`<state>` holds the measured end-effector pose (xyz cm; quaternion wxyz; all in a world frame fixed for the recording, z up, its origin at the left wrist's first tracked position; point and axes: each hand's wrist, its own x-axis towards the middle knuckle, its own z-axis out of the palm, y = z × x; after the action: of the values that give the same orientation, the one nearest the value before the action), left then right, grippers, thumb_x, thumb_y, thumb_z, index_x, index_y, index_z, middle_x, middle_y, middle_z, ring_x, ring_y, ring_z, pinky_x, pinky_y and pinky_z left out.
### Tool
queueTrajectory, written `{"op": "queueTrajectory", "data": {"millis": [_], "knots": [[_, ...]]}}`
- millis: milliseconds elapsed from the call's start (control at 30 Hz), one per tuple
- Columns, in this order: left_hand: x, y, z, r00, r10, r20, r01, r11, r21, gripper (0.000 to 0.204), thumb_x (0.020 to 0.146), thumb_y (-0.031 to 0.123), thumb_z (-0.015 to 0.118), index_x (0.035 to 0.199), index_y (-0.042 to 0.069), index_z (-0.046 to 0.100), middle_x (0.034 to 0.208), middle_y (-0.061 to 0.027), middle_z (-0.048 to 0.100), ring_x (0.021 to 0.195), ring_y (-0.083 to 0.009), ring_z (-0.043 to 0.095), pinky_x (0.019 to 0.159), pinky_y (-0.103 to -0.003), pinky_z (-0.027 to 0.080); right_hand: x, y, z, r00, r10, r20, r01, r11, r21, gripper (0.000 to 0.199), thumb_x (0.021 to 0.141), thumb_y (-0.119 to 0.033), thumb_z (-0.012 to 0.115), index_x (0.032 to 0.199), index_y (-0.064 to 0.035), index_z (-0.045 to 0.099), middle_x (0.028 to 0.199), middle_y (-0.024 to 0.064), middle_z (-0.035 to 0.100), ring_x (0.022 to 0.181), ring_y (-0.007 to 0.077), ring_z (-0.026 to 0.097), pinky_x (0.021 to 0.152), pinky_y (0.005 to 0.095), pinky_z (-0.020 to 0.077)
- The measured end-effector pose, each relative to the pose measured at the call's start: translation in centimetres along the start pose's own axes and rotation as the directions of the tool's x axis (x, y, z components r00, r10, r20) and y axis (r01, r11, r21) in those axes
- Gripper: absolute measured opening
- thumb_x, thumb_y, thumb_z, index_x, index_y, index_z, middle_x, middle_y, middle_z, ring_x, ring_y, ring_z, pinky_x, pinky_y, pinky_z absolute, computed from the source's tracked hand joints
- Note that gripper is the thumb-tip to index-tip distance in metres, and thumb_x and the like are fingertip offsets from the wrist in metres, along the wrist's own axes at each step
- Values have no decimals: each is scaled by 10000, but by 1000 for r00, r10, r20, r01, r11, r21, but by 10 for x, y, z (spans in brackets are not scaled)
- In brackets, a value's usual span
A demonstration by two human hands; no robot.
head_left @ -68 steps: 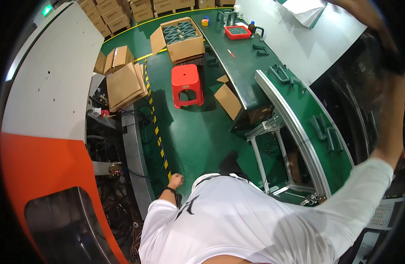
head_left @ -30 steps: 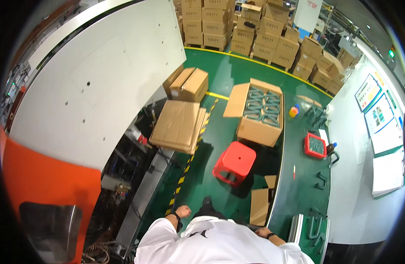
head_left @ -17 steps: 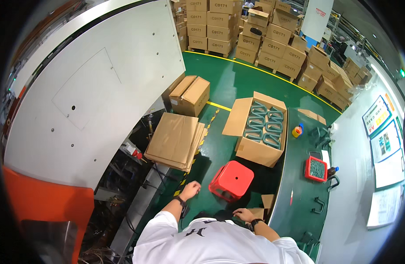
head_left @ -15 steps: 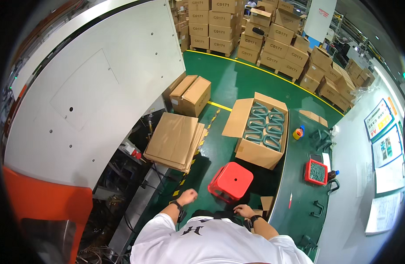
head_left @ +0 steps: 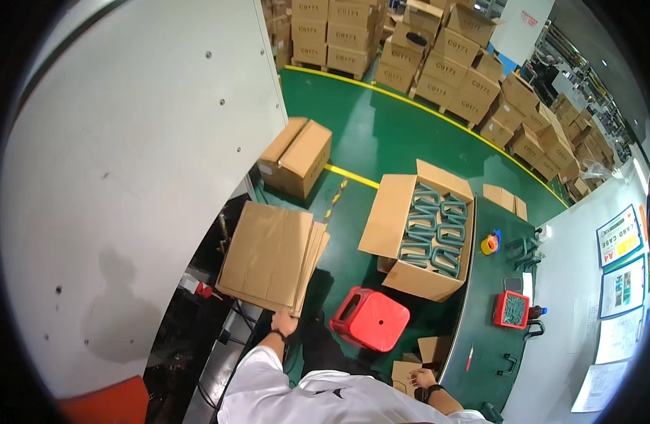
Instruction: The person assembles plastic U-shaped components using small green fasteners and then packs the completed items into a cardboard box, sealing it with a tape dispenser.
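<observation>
My left hand point(head_left: 284, 324) is at the near edge of a stack of flat cardboard sheets point(head_left: 265, 251), its fingers closed on the edge of a sheet. Low by the bench, my right hand point(head_left: 422, 379) hangs over the brown flaps of an open carton point(head_left: 405, 373), its fingers loosely apart and holding nothing I can make out. Between my hands and the bench stands a red plastic stool point(head_left: 378, 319). Beyond it an open cardboard box point(head_left: 424, 279) holds several dark green metal C-shaped frames point(head_left: 446, 233) in two rows.
Along the right runs a green bench point(head_left: 484, 283) with a red bin point(head_left: 511, 309) of small grey-green parts, a yellow tape roll point(head_left: 490, 244) and loose frames. A large white machine panel point(head_left: 148, 162) fills the left. A closed carton point(head_left: 296, 155) and stacked cartons stand farther off.
My left hand has moved forward and left from mid-air to the cardboard stack. My right hand has shifted right and down toward the carton flaps. The view has turned and shifted left.
</observation>
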<state>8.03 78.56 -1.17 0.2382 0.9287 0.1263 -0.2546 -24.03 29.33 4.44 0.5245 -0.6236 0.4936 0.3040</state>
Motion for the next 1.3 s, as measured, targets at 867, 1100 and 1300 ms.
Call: {"op": "queueTrajectory", "data": {"millis": [867,1100,1300], "knots": [[141,36,107,923,-69,-378,249,858,450,673,837,265,639,1462,342,402,1302,-157,535,1152,-351,543,860,-514,492,-76,-121,98,993,112,33,-112,994,4,252,1009,-89,475,1105,14,684,969,57,719,762,115,638,689,263,519],[119,105,40,965,-255,-54,260,920,292,761,795,195,638,1482,218,312,1378,-187,487,1221,-370,519,923,-500,461,-60,-145,112,992,-41,121,42,999,-6,234,1010,-78,484,1135,4,664,967,56,709,797,120,645,713,266,528],[101,88,34,988,-86,-127,82,996,-34,685,834,130,540,1491,149,345,1250,-242,603,1120,-410,613,937,-513,480,-67,-177,131,981,-123,152,119,992,36,269,992,-72,471,1166,17,655,1003,83,716,822,137,656,759,270,521]]}}
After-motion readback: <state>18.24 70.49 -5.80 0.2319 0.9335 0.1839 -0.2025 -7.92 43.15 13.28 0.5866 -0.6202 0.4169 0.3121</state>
